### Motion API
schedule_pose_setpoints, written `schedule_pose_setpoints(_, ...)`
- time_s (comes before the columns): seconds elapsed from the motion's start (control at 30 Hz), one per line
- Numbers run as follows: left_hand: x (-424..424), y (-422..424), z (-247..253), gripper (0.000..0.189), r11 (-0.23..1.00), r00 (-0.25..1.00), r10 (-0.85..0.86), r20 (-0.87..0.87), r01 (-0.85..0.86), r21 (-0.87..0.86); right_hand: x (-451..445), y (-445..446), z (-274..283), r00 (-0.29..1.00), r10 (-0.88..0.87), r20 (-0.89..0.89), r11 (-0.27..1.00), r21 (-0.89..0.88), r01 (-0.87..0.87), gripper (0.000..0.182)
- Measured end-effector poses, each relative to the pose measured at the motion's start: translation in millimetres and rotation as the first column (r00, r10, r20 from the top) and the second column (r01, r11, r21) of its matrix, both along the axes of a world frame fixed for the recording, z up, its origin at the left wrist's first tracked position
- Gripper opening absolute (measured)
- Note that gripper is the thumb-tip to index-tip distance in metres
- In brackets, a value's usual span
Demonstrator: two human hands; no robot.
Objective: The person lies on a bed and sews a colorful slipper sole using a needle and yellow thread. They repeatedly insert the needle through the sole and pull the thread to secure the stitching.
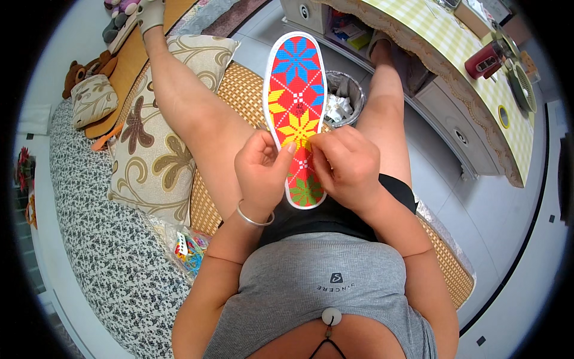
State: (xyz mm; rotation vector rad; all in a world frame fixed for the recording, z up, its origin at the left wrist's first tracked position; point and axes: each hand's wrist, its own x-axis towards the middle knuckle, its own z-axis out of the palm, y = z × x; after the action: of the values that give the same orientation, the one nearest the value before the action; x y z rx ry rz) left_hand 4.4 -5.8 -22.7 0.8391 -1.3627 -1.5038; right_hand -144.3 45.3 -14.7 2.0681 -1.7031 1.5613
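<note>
A stitched shoe insole (303, 83) stands lengthwise before me, red with blue, yellow and green flowers and a white bound edge. My left hand (264, 168) grips its left edge, the thumb flat on the top face and the other fingers curled at the side and behind. Over the right edge, my right hand (347, 164) has its fingertips pinched together against the yellow flower (298, 128). No needle or thread can be made out between those fingertips. A clear bag of coloured threads (193, 253) lies beside my left forearm.
A lined waste bin (343, 96) with crumpled paper stands beyond the insole. Patterned cushions (152, 152) lie on the left, near a teddy bear (83, 74). At right is a table with a checked cloth (489, 112), holding a red blender-like appliance (484, 60) and a tape roll (504, 116).
</note>
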Motion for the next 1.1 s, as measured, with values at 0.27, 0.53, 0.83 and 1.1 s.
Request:
schedule_pose_setpoints(0.27,-2.7,7.5,-2.3,0.011,0.92,0.934,0.175,0.312,-0.041,-0.39,9.7,-2.9,-14.7,1.0,-0.021,-0.013,1.0,-0.021,0.021,0.015)
schedule_pose_setpoints(0.53,-2.6,1.9,-12.9,0.012,0.923,0.952,0.178,0.248,-0.074,-0.376,6.9,2.4,-9.4,0.998,-0.058,0.028,0.996,0.069,0.056,0.012)
schedule_pose_setpoints(0.83,2.0,-16.7,-4.0,0.013,0.993,0.964,-0.072,-0.255,0.092,0.068,-27.5,-6.2,-15.6,0.702,-0.041,0.711,0.978,0.171,-0.116,0.015)
schedule_pose_setpoints(1.1,2.4,-15.0,-13.6,0.017,0.946,0.938,-0.284,-0.198,0.307,0.102,1.0,-7.8,-17.3,-0.498,-0.166,0.851,0.795,-0.183,-0.579,0.025)
